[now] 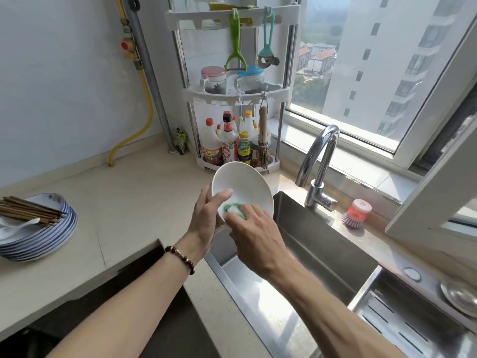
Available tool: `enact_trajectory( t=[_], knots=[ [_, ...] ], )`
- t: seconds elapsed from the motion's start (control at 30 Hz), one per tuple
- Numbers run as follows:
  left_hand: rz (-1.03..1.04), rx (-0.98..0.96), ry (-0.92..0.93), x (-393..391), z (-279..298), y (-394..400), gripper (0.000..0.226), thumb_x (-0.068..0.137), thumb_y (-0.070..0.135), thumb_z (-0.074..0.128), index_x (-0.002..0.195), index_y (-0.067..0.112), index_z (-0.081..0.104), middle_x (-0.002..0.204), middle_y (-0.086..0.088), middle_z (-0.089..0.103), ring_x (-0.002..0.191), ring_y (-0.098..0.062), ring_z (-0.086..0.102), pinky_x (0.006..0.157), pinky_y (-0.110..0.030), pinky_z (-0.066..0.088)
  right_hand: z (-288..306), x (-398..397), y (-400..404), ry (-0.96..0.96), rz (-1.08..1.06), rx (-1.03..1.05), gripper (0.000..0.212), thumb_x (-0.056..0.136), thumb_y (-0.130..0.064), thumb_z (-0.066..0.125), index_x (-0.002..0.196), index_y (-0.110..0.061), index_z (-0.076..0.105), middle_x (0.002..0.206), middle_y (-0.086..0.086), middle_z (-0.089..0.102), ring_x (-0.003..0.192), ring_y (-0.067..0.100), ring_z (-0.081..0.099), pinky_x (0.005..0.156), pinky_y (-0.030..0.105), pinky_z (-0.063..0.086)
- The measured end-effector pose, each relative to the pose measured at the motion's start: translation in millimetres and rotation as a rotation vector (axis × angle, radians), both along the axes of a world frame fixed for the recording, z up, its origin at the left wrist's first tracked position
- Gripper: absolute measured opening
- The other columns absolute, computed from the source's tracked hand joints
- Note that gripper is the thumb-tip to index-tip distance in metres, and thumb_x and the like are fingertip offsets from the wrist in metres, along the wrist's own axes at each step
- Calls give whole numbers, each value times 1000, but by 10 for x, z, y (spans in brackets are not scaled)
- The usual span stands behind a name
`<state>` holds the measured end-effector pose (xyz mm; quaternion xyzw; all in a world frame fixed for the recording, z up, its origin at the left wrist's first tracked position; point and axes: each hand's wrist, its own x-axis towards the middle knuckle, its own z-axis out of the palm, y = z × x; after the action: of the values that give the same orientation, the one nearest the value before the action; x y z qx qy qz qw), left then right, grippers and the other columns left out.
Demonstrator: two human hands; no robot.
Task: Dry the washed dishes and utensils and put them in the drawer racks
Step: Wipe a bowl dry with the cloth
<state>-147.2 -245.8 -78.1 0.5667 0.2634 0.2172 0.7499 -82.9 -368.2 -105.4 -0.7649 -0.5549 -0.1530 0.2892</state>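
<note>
Tilting a white bowl [242, 188] over the near edge of the steel sink [322, 244], the left hand [206, 218] grips its rim with the thumb hooked inside. The right hand [254, 236] presses a green and white cloth [233, 209] into the bowl's hollow, fingers curled around it. Away to the left on the bench [124, 202] sits a stack of blue-rimmed plates [51, 236], with wooden chopsticks [28, 210] and a white spoon [15, 227] lying on top.

Faucet [318, 161] & bottle rack [232, 99] crowd space behind sink [322, 244].
</note>
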Motion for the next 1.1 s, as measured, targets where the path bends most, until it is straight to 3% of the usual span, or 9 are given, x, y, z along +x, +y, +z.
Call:
enact_trajectory(
  t=[0.17,0.33,0.43,0.53,0.7,0.77,0.9,0.97,1.1],
  knots=[
    [205,130,21,97,68,-41,42,67,32,64,101,9,64,100,-16,68,89,-32,66,65,-36,51,10,-224,41,234,23,14,38,75,0,63,105,-20,51,94,9,58,75,28,49,62,36,42],
    [180,286,117,27,131,100,26,62,35,64,83,20,66,88,-7,67,82,-28,64,59,-33,47,-116,174,-172,-25,70,-275,68,82,2,64,140,-27,44,137,6,52,124,28,49,100,39,40],
    [279,339,151,80,169,19,32,55,48,63,79,29,68,87,-3,68,84,-28,64,62,-36,50,47,6,-71,343,42,-272,71,83,4,59,146,-25,41,147,6,42,136,27,36,114,38,29],
    [283,430,204,94,193,-42,34,59,47,60,84,26,69,87,-2,70,86,-26,64,69,-37,52,139,-234,-38,776,237,-169,73,82,10,47,145,-27,40,134,2,43,123,22,41,98,35,44],
    [28,435,246,40,216,116,31,61,43,64,88,29,71,90,-6,73,88,-31,70,62,-34,54,-149,95,-270,64,96,-325,86,81,6,61,153,-30,31,149,9,43,138,28,41,117,38,30],
    [25,469,253,59,233,80,34,62,44,63,90,28,70,90,-4,72,85,-28,69,60,-32,52,-145,15,-237,83,28,-332,82,81,4,62,152,-26,33,152,12,40,143,29,35,122,44,24],
    [141,510,311,106,231,-5,35,60,52,63,85,29,71,89,-2,72,88,-24,65,77,-39,53,41,-330,-134,744,160,-181,79,74,9,50,140,-33,43,124,2,42,107,26,45,73,43,59],
    [54,465,319,98,246,60,36,59,52,65,83,26,72,91,-5,72,93,-29,66,81,-42,54,-19,-254,-245,603,247,-163,75,74,7,52,136,-35,44,118,-3,45,100,23,48,72,39,54],
    [-295,411,458,30,368,183,47,68,52,63,102,21,70,103,-15,70,90,-37,69,59,-32,51,-301,181,-427,-192,177,-237,48,85,-9,58,129,-27,59,124,8,61,105,26,61,91,39,52]
  ],
)
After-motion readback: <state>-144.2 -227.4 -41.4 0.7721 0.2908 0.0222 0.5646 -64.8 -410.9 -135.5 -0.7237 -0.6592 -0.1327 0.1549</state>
